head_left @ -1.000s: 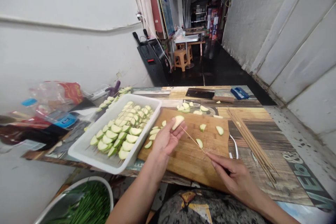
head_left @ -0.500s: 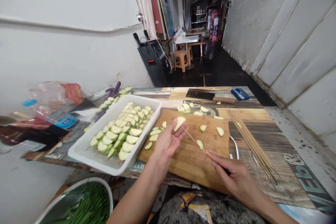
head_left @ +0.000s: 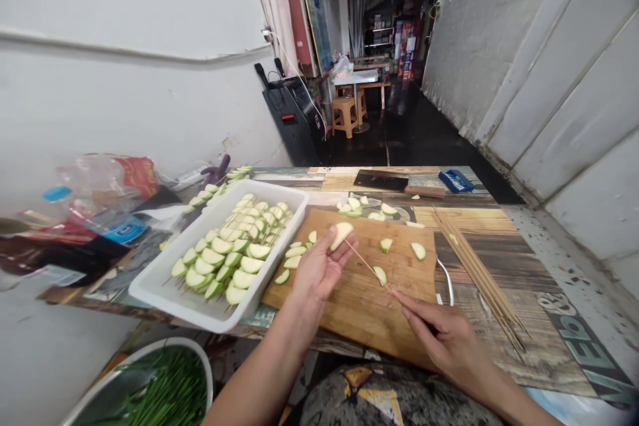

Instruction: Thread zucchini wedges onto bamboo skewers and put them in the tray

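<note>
Between the thumb and fingers of my left hand [head_left: 319, 269] is a pale half-round vegetable slice [head_left: 342, 234] with green skin, perhaps zucchini. My right hand [head_left: 442, 326] pinches a thin wooden skewer [head_left: 360, 257] near its lower end. The skewer's far end meets the held slice; whether it has gone in, I cannot tell. A smaller piece [head_left: 380, 275] appears to be on the skewer close to my right fingers. Below both hands lies a wooden cutting board [head_left: 349, 316], with loose pieces [head_left: 418, 250] on it.
Left of the board, a white tray [head_left: 144, 293] holds many skewered slices. Bare skewers [head_left: 479, 273] lie at right. A cleaver [head_left: 382, 179] and a blue box [head_left: 456, 180] are at the back. A bowl of green stalks [head_left: 164, 379] stands lower left.
</note>
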A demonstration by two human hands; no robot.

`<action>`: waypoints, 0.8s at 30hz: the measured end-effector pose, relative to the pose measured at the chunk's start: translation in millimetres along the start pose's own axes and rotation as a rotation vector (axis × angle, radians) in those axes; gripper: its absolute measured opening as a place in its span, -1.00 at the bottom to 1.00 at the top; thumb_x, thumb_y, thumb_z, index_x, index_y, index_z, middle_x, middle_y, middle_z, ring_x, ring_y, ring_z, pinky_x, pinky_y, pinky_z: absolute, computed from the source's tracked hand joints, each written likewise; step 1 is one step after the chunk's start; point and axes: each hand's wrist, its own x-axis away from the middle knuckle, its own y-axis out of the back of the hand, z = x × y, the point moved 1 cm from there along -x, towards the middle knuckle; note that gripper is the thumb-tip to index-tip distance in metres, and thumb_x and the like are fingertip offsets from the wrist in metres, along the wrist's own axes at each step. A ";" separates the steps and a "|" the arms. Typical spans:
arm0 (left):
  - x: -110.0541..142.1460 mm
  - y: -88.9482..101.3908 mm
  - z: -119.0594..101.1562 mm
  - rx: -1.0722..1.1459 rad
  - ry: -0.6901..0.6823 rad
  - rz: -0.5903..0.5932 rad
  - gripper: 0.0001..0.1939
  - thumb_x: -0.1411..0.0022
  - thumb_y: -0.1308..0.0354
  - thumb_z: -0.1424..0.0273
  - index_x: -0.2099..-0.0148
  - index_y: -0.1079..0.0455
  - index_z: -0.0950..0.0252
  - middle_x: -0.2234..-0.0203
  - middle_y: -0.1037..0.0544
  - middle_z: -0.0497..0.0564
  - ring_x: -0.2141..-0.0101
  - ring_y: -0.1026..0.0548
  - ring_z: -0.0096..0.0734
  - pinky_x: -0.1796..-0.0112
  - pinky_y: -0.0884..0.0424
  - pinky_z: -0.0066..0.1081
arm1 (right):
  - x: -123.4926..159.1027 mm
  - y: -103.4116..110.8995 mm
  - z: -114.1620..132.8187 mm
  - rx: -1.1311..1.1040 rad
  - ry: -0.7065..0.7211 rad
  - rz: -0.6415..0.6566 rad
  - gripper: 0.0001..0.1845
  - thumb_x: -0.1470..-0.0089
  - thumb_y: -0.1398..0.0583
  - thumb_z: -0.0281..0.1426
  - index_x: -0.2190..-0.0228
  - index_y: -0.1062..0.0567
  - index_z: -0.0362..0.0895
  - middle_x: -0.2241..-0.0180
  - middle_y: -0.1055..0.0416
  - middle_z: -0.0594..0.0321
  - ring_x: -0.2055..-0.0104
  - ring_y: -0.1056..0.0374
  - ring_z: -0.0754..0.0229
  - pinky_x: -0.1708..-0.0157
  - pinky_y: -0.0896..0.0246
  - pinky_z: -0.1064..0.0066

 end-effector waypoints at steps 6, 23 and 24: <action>0.7 -0.5 0.4 -0.003 0.000 -0.001 -0.96 -0.12 -0.11 0.57 0.33 -0.38 0.41 0.38 -0.56 0.14 0.34 -0.55 -0.29 0.19 -0.47 -0.19 | -0.5 1.1 2.8 0.003 -0.005 -0.004 -0.65 -0.14 -0.04 -0.45 0.06 -0.44 -0.14 0.29 -0.54 0.16 0.29 -0.47 0.22 0.34 -0.37 0.52; 5.1 1.5 4.6 -0.099 -0.112 0.081 -0.97 -0.07 -0.15 0.55 0.36 -0.38 0.41 0.39 -0.57 0.13 0.34 -0.55 -0.25 0.15 -0.43 -0.18 | -1.6 -1.1 1.9 0.008 -0.031 0.035 -0.63 -0.14 -0.02 -0.45 0.03 -0.42 -0.11 0.16 -0.49 0.15 0.19 -0.45 0.20 0.24 -0.37 0.47; 5.5 1.2 5.7 -0.105 -0.119 0.086 -0.97 -0.07 -0.16 0.55 0.36 -0.39 0.41 0.39 -0.57 0.12 0.34 -0.55 -0.25 0.15 -0.43 -0.18 | -1.5 -1.4 1.9 0.005 -0.038 0.037 -0.63 -0.14 -0.02 -0.44 0.03 -0.42 -0.11 0.16 -0.48 0.16 0.18 -0.45 0.19 0.23 -0.37 0.46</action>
